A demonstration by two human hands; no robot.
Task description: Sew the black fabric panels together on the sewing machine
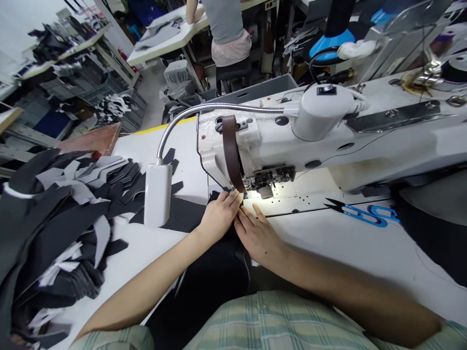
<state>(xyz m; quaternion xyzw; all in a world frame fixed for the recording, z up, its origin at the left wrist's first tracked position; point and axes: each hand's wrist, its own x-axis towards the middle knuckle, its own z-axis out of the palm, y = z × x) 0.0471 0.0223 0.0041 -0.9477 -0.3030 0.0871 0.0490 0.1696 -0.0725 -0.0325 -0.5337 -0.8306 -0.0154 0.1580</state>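
A pale worktable (178,35) stands beyond a grey floor (150,99) (dark-legged, piled with cloth (164,30)); the wall (14,34) at far left, somewhat blurred, looks whitish.

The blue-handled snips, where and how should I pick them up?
Best grip looks to be the blue handles, right hand coming from above and your near side. The snips lie flat, black blades pointing left and slightly apart, so the handles should keep fingers off the tips. Black cloth lies by the right end.
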